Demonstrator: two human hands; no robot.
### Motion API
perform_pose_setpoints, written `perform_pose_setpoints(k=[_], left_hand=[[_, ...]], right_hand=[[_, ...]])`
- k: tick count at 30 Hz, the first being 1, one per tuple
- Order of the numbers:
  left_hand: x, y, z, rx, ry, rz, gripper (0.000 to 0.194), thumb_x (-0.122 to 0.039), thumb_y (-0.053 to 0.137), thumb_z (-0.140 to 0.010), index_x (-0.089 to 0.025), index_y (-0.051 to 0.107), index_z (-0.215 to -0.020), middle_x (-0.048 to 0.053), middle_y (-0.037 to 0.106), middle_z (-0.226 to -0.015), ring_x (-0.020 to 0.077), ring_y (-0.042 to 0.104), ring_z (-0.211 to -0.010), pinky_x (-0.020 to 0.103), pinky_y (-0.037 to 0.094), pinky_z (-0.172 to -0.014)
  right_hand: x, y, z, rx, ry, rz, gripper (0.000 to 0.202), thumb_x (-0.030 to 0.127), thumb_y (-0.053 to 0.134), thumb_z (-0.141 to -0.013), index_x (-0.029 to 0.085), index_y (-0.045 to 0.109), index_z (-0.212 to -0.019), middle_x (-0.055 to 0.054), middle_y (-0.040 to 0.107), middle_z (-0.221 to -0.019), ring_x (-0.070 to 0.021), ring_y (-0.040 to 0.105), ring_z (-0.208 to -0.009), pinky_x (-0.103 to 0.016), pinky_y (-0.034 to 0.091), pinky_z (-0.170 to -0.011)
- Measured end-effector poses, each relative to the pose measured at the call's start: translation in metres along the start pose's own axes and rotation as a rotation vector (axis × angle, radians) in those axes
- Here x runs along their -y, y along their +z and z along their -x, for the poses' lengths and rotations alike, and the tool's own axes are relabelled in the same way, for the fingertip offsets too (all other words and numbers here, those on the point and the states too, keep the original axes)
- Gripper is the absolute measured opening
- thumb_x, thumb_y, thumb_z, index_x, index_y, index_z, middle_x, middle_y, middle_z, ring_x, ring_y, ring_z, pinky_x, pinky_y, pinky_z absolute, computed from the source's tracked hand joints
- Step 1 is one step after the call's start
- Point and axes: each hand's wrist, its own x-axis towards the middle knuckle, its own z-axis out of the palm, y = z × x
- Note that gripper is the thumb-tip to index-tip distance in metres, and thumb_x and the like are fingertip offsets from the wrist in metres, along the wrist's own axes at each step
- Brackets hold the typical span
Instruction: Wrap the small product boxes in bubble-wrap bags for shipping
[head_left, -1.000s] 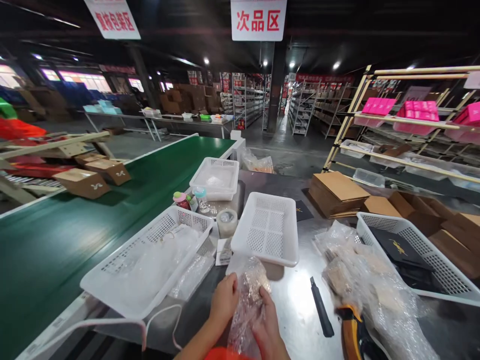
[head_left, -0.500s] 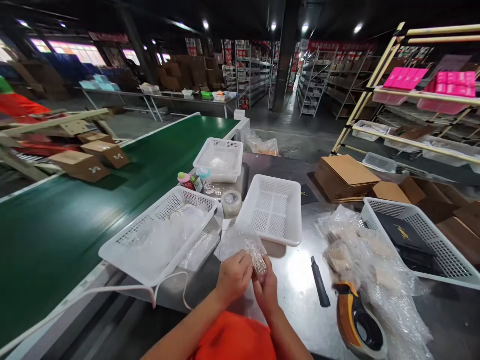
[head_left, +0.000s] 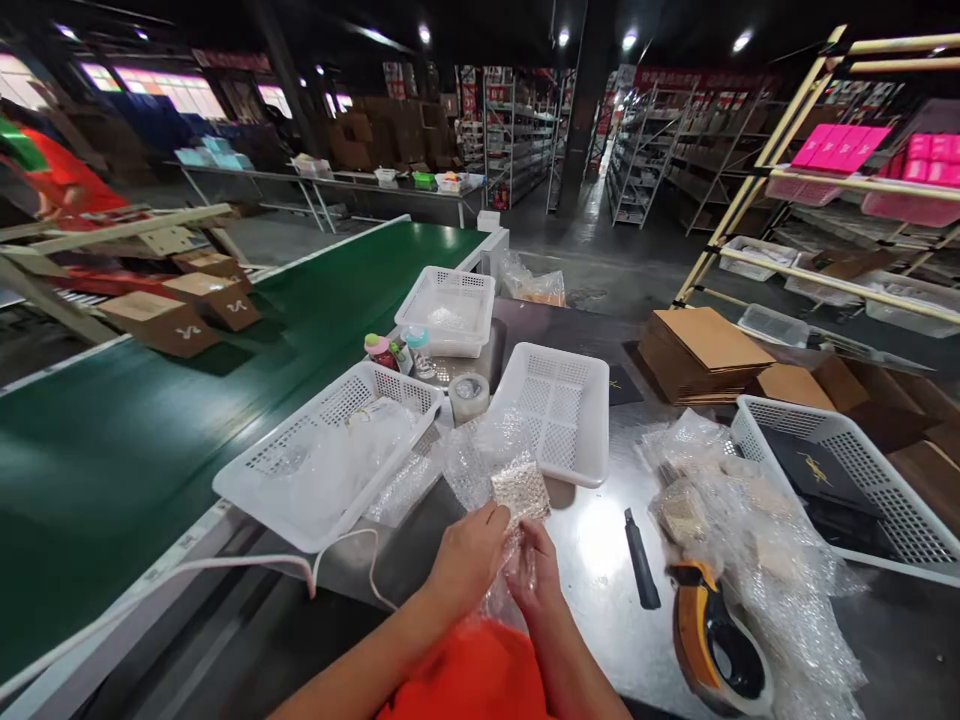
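Both hands work on a sheet of bubble wrap (head_left: 480, 455) around a small, flat, gold-beige box (head_left: 521, 490), just in front of an upright white basket. My left hand (head_left: 471, 560) has its fingers closed on the wrap at the box's near left edge. On the near right side, my right hand (head_left: 536, 570) pinches a fold of the bubble wrap. Part of the wrap hangs between the hands toward my body. Right of my hands, a black box cutter (head_left: 640, 560) lies on the metal table, and beyond it an orange and black tape dispenser (head_left: 712, 640).
White baskets (head_left: 600, 420) stand ahead, left and right. Bubble-wrapped pieces (head_left: 757, 550) are heaped at right, near stacked cardboard (head_left: 705, 345). A tape roll (head_left: 469, 398) sits ahead. The green conveyor (head_left: 322, 300) carries brown boxes (head_left: 161, 322) at left, with a person (head_left: 67, 180) beyond.
The bubble wrap has been opened out ahead, and the box now shows flat and further forward. My right hand has shifted from the box's side to the near wrap.
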Motion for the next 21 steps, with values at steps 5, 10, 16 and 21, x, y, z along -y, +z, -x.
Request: perform_pose_setpoints(k=[5, 10, 16, 21], left_hand=[[0.0, -0.004, -0.007, -0.073, 0.189, 0.157, 0.016, -0.016, 0.045, -0.091, -0.018, 0.055, -0.079, 0.004, 0.064, -0.086, 0.0169, 0.059, -0.081, 0.025, 0.043, -0.071], [-0.019, -0.021, -0.007, 0.08, 0.054, -0.065, 0.018, -0.017, 0.042, -0.092, -0.018, 0.059, -0.097, 0.008, 0.066, -0.1, 0.0238, 0.064, -0.093, 0.032, 0.047, -0.075], [-0.012, -0.025, -0.002, 0.171, -0.149, -0.209, 0.026, -0.016, 0.034, -0.095, -0.017, 0.056, -0.108, 0.01, 0.066, -0.107, 0.0255, 0.065, -0.097, 0.033, 0.049, -0.075], [0.0, -0.023, -0.001, 0.17, -0.047, -0.127, 0.022, -0.02, 0.035, -0.096, -0.018, 0.055, -0.104, 0.009, 0.065, -0.109, 0.0227, 0.063, -0.101, 0.032, 0.047, -0.082]], right_hand=[[-0.004, -0.001, 0.0, 0.035, -0.146, 0.181, 0.038, 0.023, 0.076, -0.06, 0.025, 0.063, -0.096, -0.001, 0.069, -0.093, -0.0208, 0.064, -0.095, -0.036, 0.049, -0.092], [-0.008, 0.01, 0.001, 0.026, 0.029, -0.032, 0.027, 0.021, 0.07, -0.062, 0.026, 0.062, -0.088, 0.002, 0.068, -0.082, -0.0195, 0.065, -0.08, -0.035, 0.053, -0.079], [-0.011, 0.023, -0.006, 0.077, 0.236, -0.159, 0.017, 0.035, 0.072, -0.064, 0.022, 0.061, -0.068, 0.001, 0.063, -0.064, -0.0177, 0.063, -0.067, -0.032, 0.053, -0.067], [-0.013, 0.026, -0.011, 0.023, 0.103, -0.117, 0.018, 0.027, 0.076, -0.058, 0.022, 0.06, -0.065, 0.004, 0.062, -0.064, -0.0138, 0.059, -0.064, -0.027, 0.05, -0.064]])
